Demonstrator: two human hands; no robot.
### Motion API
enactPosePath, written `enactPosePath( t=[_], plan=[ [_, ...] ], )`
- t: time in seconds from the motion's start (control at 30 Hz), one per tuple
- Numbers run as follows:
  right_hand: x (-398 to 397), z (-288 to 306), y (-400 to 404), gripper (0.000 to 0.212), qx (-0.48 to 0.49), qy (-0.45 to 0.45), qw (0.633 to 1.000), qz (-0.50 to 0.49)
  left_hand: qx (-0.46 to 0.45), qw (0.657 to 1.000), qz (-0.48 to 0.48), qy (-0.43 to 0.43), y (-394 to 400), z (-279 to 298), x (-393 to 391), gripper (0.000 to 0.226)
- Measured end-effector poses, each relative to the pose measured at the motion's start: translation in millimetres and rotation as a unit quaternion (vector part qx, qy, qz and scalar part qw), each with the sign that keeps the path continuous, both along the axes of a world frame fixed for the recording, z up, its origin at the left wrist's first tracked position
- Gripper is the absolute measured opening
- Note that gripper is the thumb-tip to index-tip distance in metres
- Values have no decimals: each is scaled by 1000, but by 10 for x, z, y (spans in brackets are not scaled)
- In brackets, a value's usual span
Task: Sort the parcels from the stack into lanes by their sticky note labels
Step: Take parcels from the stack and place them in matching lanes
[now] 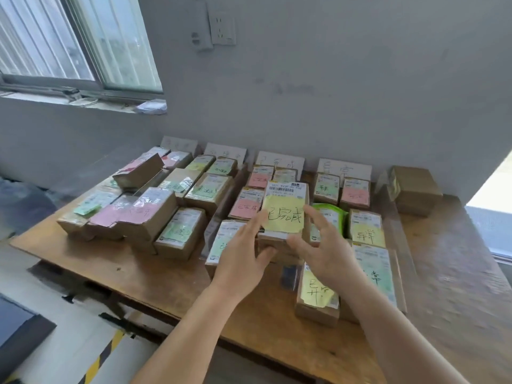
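Parcel (285,214) between both hands (241,253)

Lane cards (279,159): the handwriting is faint; I cannot read the left two.
Front parcel (285,214): my hands cover its lower sides, so I cannot tell what it rests on.
Left hand (243,253): the fingertips are hidden behind the parcel edge.
Green pouch (333,214): my right hand (328,250) covers most of it.
Dark object (288,274): under my right wrist, too hidden to name.
Pink-note parcels (116,214): the writing is blurred.
Table (457,273): the right side is blurred and the near edge is cut off.
Forearms: both leave the picture at the bottom.
Black thing (16,336): cut off by the left edge.
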State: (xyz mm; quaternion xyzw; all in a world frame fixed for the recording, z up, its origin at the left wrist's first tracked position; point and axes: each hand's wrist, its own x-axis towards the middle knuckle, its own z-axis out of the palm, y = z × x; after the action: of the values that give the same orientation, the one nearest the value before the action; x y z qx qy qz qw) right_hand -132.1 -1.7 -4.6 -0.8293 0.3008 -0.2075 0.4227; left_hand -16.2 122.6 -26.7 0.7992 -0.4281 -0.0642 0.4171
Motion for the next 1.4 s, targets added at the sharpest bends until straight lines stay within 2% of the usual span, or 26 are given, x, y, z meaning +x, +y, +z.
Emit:
enactPosePath(
  t=[0.1, 0.23, 0.37, 0.53, 0.7, 0.83, 1.07, 1.2, 1.4],
  plan=[
    [202, -175, 153, 70, -69, 105, 992, 22, 52, 999, -1, 9, 108, -169, 192, 60],
    [368, -427, 302, 61, -87, 204, 975, 9, 110, 994, -14, -2, 138, -405, 309, 52],
    [516, -600, 383, 56, -85, 232, 969, -5, 155, 988, -19, -18, 101, -561, 403, 44],
    [692, -689, 398, 53, -82, 273, 958, -31, 201, 975, -49, -82, 7, -613, 556, 36],
    [797, -696, 435, 51, -112, 299, 947, -32, 208, 959, -75, -176, -30, -611, 677, 32],
    [826, -647, 448, 59, -155, 310, 938, -16, 238, 937, -110, -230, -63, -589, 772, 33],
    [641, -409, 295, 68, -227, 265, 936, -40, 201, 947, -118, -219, -268, -392, 741, 54],
    [404, -282, 78, 79, -223, 264, 936, -73, 173, 953, -129, -214, -496, -215, 625, 59],
    [-47, -177, -386, 78, -220, 239, 940, -105, 159, 947, -154, -234, -985, 22, 223, 63]
  ],
)
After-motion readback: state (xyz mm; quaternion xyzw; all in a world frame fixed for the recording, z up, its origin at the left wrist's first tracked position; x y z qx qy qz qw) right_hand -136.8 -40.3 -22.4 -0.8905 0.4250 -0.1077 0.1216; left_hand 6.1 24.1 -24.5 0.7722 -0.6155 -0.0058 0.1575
